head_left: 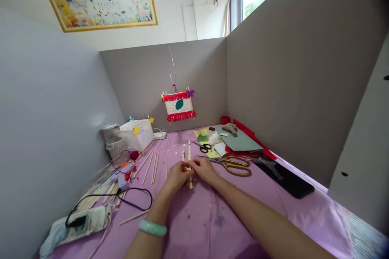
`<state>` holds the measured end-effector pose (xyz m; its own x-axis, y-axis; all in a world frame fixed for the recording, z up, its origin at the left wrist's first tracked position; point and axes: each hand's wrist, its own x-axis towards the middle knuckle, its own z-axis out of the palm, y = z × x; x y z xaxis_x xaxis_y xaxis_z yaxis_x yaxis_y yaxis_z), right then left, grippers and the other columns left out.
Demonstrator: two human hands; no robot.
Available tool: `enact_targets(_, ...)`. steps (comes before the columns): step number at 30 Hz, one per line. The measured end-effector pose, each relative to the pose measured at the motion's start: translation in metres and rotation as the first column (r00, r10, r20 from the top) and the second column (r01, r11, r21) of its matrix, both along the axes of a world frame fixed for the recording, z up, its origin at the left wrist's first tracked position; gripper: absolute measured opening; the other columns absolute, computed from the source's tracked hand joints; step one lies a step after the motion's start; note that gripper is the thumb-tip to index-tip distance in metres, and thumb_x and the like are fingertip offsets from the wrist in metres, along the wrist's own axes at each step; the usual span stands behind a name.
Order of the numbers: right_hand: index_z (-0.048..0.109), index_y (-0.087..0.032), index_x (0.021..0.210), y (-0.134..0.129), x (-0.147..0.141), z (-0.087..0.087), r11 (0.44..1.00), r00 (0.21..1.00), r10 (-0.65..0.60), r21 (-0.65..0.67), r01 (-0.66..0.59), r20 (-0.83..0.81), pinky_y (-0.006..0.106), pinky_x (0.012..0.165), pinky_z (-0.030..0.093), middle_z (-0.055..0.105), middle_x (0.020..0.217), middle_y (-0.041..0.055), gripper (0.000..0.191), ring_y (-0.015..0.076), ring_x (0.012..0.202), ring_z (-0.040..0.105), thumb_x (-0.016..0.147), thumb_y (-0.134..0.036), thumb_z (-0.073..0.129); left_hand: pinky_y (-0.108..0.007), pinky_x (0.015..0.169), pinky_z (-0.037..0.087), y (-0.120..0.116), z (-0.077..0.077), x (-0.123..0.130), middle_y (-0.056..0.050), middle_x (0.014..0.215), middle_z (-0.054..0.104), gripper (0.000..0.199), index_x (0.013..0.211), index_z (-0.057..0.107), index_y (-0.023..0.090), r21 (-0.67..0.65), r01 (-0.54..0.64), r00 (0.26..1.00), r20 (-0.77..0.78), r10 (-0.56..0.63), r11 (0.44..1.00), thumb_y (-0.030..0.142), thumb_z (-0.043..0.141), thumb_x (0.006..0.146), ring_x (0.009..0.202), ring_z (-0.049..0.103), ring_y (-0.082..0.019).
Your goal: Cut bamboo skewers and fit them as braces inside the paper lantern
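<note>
My left hand (178,176), with a pale green bangle above the wrist, is closed at the middle of the table. My right hand (204,170) meets it from the right, fingers bent and pressed together. Between and under the fingertips are thin pale wooden sticks (189,148) with dark bands near their lower ends. They stick out above and below the hands; their middle is hidden. Large gold-handled scissors (237,166) lie just right of my right hand, and small black scissors (204,147) lie beyond it. Several loose sticks (154,166) are left of my left hand.
A red-fringed paper lantern (180,106) hangs at the back. At left are a white lantern (142,137), a lilac glue gun (124,176), a black cable and a power strip (83,224). Green card (240,139) and a black phone-like slab (288,180) lie right. Grey partitions enclose the table.
</note>
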<state>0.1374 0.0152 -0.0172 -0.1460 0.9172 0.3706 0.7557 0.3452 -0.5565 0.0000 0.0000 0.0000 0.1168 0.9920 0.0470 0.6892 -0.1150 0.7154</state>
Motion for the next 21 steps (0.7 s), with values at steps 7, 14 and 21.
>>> enact_targets(7, 0.068, -0.015, 0.072, 0.006, 0.005, -0.001, 0.994, 0.996, -0.087, -0.062, 0.088, 0.021, 0.022, 0.059, 0.035, 0.067, 0.071, 0.0061, 0.031, 0.0155, 0.068, 0.058, 0.084, -0.032, 0.046, -0.029, 0.075, 0.043, 0.009, 0.002, -0.009, -0.015, 0.089, 0.068, 0.021, 0.087, 0.064, 0.01, 0.124, -0.188, 0.98, -0.048, 0.195, 0.974, 0.027, 0.055, 0.077, 0.087, 0.063, -0.023)
enact_targets(14, 0.072, -0.017, 0.081, -0.003, -0.009, 0.002, 0.991, 0.996, -0.071, -0.111, 0.076, 0.047, 0.024, 0.065, 0.036, 0.07, 0.083, 0.0103, 0.027, 0.0194, 0.08, 0.062, 0.082, -0.031, 0.049, -0.026, 0.06, 0.045, 0.014, -0.006, 0.001, -0.005, 0.075, 0.068, 0.03, 0.104, 0.059, 0.01, -0.095, -0.195, 0.979, 0.039, 0.199, 0.976, 0.028, 0.058, 0.079, 0.061, 0.062, -0.014)
enact_targets(21, 0.072, -0.017, 0.068, 0.001, -0.007, 0.005, 0.978, 0.999, 0.007, -0.208, -0.016, -0.045, 0.021, 0.049, 0.03, 0.066, 0.061, 0.0041, 0.027, 0.0132, 0.057, 0.057, 0.077, -0.033, 0.052, -0.019, 0.041, 0.036, 0.01, -0.003, 0.001, 0.007, 0.051, 0.051, 0.026, 0.082, 0.059, 0.011, -0.291, -0.046, 0.949, 0.287, 0.133, 0.956, 0.034, 0.049, 0.088, 0.037, 0.041, -0.005)
